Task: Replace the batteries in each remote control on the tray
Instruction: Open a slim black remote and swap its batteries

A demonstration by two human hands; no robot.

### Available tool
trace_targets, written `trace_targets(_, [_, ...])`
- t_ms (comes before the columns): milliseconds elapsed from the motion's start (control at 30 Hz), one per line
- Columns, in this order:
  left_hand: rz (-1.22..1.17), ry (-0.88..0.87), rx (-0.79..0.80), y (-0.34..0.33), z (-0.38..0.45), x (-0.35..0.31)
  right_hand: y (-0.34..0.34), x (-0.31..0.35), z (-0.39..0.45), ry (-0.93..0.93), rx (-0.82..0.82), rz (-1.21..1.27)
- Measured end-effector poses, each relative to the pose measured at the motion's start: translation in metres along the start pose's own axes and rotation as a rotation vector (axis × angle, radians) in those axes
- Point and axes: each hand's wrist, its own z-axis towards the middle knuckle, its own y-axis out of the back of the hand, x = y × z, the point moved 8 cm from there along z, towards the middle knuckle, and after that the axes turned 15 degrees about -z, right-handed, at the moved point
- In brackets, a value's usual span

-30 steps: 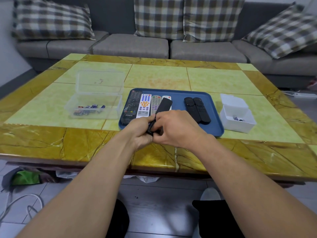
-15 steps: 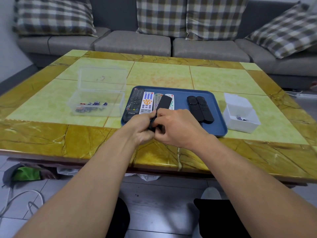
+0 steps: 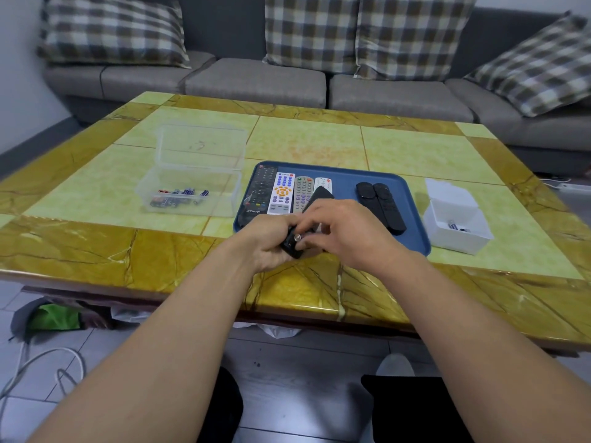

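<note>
A blue tray lies on the table with several remotes: a black one, a white one with blue and orange buttons, a grey one, a small white one, and two slim black ones. Over the tray's near edge my left hand grips a black remote, which is tilted up and away from me. My right hand pinches a battery at the remote's near end, where the metal tip of the battery shows.
A clear open box with several batteries stands left of the tray. A white open box holding a few batteries stands to its right. A grey sofa with checked cushions is behind the table. Cables and a green item lie on the floor at left.
My right hand's fingers have shifted at the remote's near end, and a battery's metal tip now shows there. Both hands remain together over the tray's near edge.
</note>
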Motion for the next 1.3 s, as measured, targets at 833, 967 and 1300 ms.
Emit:
trace_targets(833, [-0.396,-0.426,-0.317,0.031,-0.003,-0.041,-0.064,-0.027,0.003,-1.083,-0.034,1.741])
trace_targets(967, [-0.39,-0.451,-0.34,0.044,-0.009,-0.053,-0.052,-0.029,0.013,-0.874,0.029,1.17])
trace_targets(1300, [-0.544,-0.728,-0.547,0.106,-0.039,-0.111,-0.044,0.042,0.122,-0.387,0.225,0.46])
